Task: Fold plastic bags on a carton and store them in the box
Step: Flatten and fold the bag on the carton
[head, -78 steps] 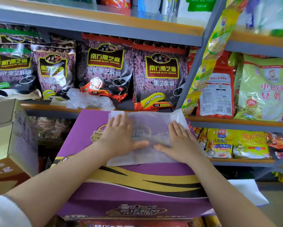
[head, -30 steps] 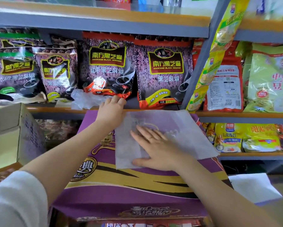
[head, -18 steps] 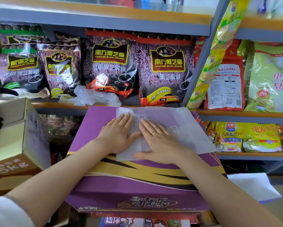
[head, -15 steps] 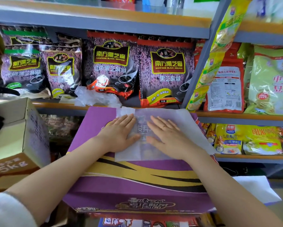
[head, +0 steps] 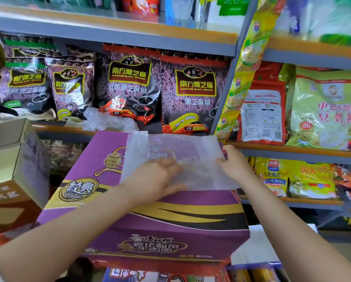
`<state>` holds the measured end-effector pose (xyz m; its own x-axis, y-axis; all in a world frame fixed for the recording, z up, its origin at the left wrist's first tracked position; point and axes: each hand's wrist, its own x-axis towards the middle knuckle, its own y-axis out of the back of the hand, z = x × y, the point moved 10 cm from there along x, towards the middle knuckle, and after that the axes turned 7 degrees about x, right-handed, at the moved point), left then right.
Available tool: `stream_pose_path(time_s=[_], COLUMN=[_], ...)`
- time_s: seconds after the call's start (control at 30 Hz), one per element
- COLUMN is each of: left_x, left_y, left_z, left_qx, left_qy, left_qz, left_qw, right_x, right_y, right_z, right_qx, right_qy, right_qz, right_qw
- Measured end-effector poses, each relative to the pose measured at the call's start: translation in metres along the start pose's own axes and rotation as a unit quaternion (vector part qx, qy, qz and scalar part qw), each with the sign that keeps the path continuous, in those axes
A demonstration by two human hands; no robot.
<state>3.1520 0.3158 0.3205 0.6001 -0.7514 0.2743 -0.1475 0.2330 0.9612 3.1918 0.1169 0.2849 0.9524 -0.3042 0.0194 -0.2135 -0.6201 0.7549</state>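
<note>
While left hand (head: 156,178) presses plastic bag (head: 176,157) flat | right hand (head: 234,164) pinches its edge

Translucent plastic bag (head: 170,157) lies flat on top of purple carton (head: 150,216), at its far end. Left hand (head: 156,180) rests on the bag's near-left part, fingers blurred, pointing right. Right hand (head: 234,162) at the bag's right edge, fingers curled at it; grip not clear. Crumpled clear bag (head: 107,121) on shelf (head: 64,129) behind carton, before black sesame packets (head: 192,94). Open cardboard box (head: 18,159) stands left of carton.
</note>
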Motion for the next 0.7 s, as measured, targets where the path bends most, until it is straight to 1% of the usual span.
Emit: stream_pose_path(time_s=[0.03, 0.07, 0.13, 0.23, 0.3, 0.37, 0.43, 0.5, 0.57, 0.63, 0.7], left_x=[0.002, 0.004, 0.008, 0.013, 0.014, 0.014, 0.016, 0.020, 0.021, 0.023, 0.023], left_y=[-0.007, -0.014, -0.025, -0.030, -0.032, -0.036, -0.033, -0.026, -0.024, -0.022, -0.017], left_z=[0.015, 0.025, 0.034, 0.046, 0.053, 0.057, 0.065, 0.079, 0.089, 0.094, 0.097], left_qx=[0.009, 0.012, 0.016, 0.002, 0.000, 0.018, 0.025, 0.038, 0.057, 0.065, 0.053], left_qy=[-0.023, -0.024, -0.002, 0.020, 0.028, 0.044, 0.048, 0.021, 0.004, 0.013, 0.027], left_qz=[-0.015, -0.041, -0.067, -0.064, -0.053, -0.057, -0.040, 0.013, 0.060, 0.082, 0.107], left_qw=[1.000, 0.999, 0.998, 0.998, 0.998, 0.997, 0.998, 0.999, 0.997, 0.994, 0.992], right_x=[0.000, -0.002, -0.007, -0.019, -0.029, -0.040, -0.052, -0.061, -0.064, -0.068, -0.075], right_y=[-0.002, -0.002, 0.001, 0.003, 0.002, 0.003, 0.005, 0.009, 0.013, 0.017, 0.017], right_z=[0.008, 0.011, 0.011, 0.013, 0.019, 0.024, 0.031, 0.034, 0.037, 0.039, 0.033], right_qx=[-0.013, -0.018, -0.029, -0.062, -0.039, 0.007, 0.073, 0.115, 0.159, 0.250, 0.364], right_qy=[-0.019, -0.027, -0.034, -0.052, -0.065, -0.075, -0.095, -0.105, -0.117, -0.153, -0.180], right_qz=[-0.004, -0.005, -0.010, -0.047, -0.079, -0.103, -0.117, -0.122, -0.110, -0.100, -0.110], right_qw=[1.000, 0.999, 0.999, 0.996, 0.994, 0.992, 0.986, 0.980, 0.974, 0.951, 0.907])
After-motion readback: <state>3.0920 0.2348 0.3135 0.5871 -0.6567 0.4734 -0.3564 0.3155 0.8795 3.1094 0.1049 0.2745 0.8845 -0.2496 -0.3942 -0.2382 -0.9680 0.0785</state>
